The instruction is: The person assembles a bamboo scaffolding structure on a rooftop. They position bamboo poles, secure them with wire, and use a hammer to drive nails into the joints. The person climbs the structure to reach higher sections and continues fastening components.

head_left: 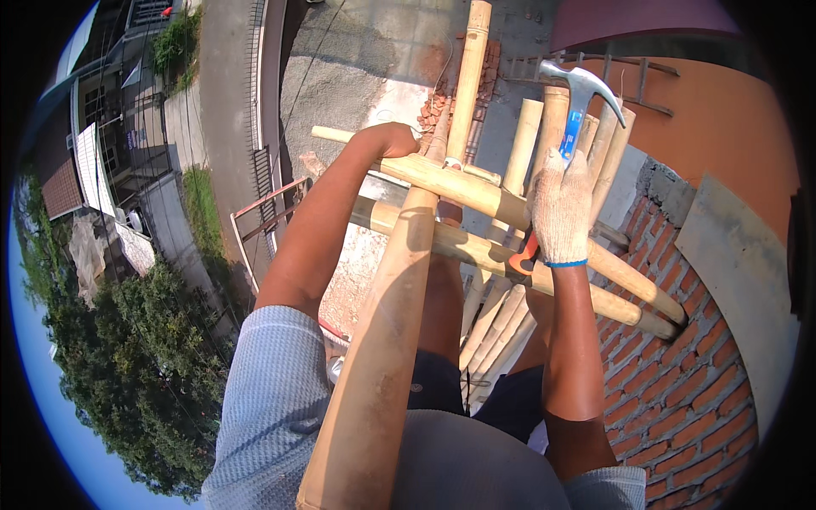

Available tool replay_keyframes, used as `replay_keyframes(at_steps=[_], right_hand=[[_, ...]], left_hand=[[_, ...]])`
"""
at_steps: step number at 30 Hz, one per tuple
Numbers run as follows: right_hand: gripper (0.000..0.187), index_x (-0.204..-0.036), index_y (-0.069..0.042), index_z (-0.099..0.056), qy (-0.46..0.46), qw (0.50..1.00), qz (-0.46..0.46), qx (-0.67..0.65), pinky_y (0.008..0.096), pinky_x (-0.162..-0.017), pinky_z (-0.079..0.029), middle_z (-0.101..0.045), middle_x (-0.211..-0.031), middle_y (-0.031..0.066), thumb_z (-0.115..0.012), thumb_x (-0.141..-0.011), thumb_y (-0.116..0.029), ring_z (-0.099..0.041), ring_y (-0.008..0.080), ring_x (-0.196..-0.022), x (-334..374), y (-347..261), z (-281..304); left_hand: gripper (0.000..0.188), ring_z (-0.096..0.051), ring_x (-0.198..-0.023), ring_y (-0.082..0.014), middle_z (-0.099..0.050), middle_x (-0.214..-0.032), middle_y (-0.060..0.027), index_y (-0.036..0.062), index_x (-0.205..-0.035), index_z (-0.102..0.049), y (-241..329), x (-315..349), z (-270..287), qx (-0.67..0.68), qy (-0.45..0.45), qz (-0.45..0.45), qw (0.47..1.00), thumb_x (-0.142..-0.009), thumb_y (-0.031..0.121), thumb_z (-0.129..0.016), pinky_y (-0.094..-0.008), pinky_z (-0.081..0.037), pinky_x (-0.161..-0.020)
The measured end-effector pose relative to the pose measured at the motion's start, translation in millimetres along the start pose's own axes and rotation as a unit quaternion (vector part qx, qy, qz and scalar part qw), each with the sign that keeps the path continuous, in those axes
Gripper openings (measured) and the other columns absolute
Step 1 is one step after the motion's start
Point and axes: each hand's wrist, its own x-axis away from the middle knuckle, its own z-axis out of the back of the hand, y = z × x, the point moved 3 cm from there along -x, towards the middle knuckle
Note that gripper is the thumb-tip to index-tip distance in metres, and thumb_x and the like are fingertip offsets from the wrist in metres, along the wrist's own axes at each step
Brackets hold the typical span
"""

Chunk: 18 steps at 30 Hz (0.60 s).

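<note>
My right hand (562, 204), in a knitted off-white work glove with a blue cuff edge, is closed round the handle of a claw hammer (579, 110). The hammer stands head up, its silver head and claw above the glove and its blue shaft showing. An orange grip end (525, 255) shows below the glove. My bare left hand (393, 140) is closed at the upper horizontal bamboo pole (459, 189), beside its crossing with an upright pole. Its fingertips are partly hidden, and I cannot make out what they hold. A thick bamboo pole (378, 340) slants toward me between my arms.
A second horizontal pole (476, 249) runs below the first, toward a brick wall (680, 365) on the right. Several upright bamboo poles (522, 144) stand ahead. Far below lie gravel (340, 59) and broken bricks (435, 115). Trees (136, 357) and a road are at left.
</note>
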Motion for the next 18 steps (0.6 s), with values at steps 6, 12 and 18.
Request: replay_keyframes(at_steps=[6,12,18], right_hand=[[0.040,-0.100,-0.005,-0.056,0.037,0.963,-0.070,-0.257,0.0302,-0.052,-0.044,-0.055,-0.069,0.0022,-0.054,-0.109,-0.043,-0.054,0.0110,-0.056,-2.7,2.4,13.5],[0.034,-0.117,0.000,-0.063,-0.237,0.968,0.034,0.080,0.0544,-0.092,-0.051,-0.066,-0.104,0.0369,-0.052,-0.107,-0.031,-0.062,0.0558,-0.105,10.0,-4.5,-18.8],[0.033,-0.117,0.003,-0.059,0.093,0.994,0.029,-0.052,0.0559,-0.081,-0.054,-0.067,-0.094,0.0331,-0.052,-0.108,-0.028,-0.065,0.0510,-0.093,6.8,24.4,-9.1]], left_hand=[[0.052,-0.069,-0.115,-0.0430,-0.070,-0.124,-0.0301,-0.0051,-0.114,-0.075,-3.4,-2.8,1.2,-0.015,-0.004,-0.003,1.000,-0.094,0.038,-0.055,-0.0472,-0.052,-0.099],[0.048,-0.070,-0.113,-0.0427,-0.071,-0.121,-0.0304,-0.0055,-0.111,-0.076,-3.7,-5.7,-4.2,-0.013,0.001,0.007,1.000,-0.092,0.035,-0.056,-0.0468,-0.053,-0.097],[0.047,-0.071,-0.109,-0.0420,-0.072,-0.120,-0.0287,-0.0043,-0.110,-0.076,-1.0,6.6,-2.6,0.009,-0.026,-0.010,1.000,-0.091,0.034,-0.057,-0.0467,-0.054,-0.094]])
